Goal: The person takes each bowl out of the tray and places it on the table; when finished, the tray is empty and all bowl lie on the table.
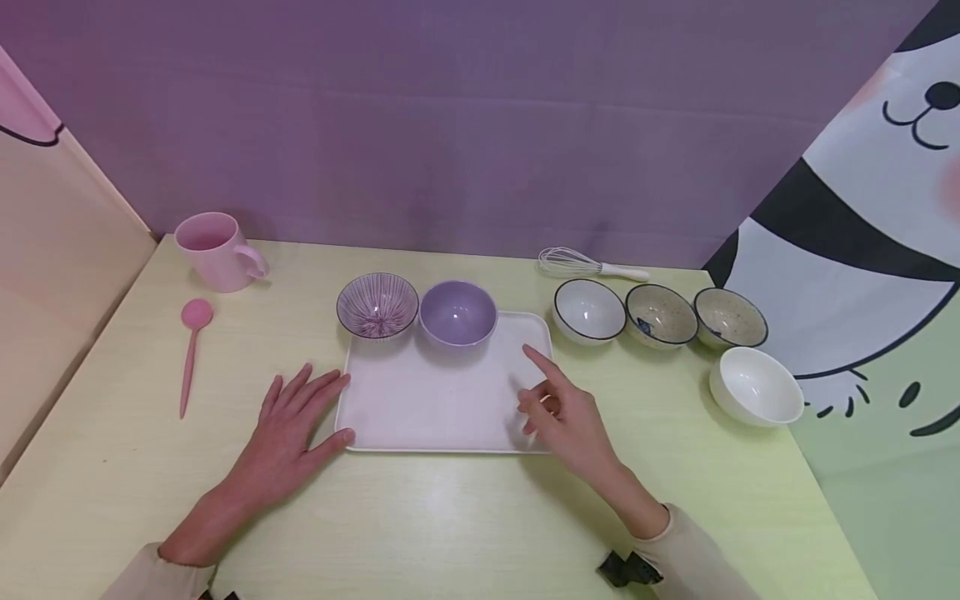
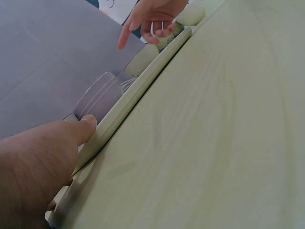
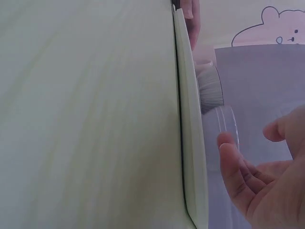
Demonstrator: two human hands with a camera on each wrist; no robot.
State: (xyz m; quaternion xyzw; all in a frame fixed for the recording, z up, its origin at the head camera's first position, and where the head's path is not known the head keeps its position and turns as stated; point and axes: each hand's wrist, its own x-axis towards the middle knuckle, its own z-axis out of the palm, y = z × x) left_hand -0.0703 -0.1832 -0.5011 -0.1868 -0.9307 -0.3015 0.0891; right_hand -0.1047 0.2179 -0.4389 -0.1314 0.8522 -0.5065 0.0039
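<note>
A white rectangular tray point(image 1: 435, 408) lies on the table with two bowls at its back edge: a purple-striped bowl point(image 1: 377, 307) at the left corner and a plain purple bowl point(image 1: 458, 313) beside it. My left hand point(image 1: 281, 437) is spread at the tray's left side; its thumb touches the front left corner. In the left wrist view, the thumb point(image 2: 88, 121) rests on the rim. Over the tray's right part hovers my right hand point(image 1: 566, 421), index finger extended and the others loosely bent, holding nothing. The right wrist view shows these fingers point(image 3: 233, 167) apart from the purple bowl.
A pink mug point(image 1: 210, 254) and pink spoon point(image 1: 192, 350) are at the left. Right of the tray stand a dark-rimmed white bowl point(image 1: 588, 310), two speckled bowls point(image 1: 660, 317) and a plain white bowl point(image 1: 756, 387). Behind them lies a whisk point(image 1: 588, 264), near the purple backdrop point(image 1: 450, 133).
</note>
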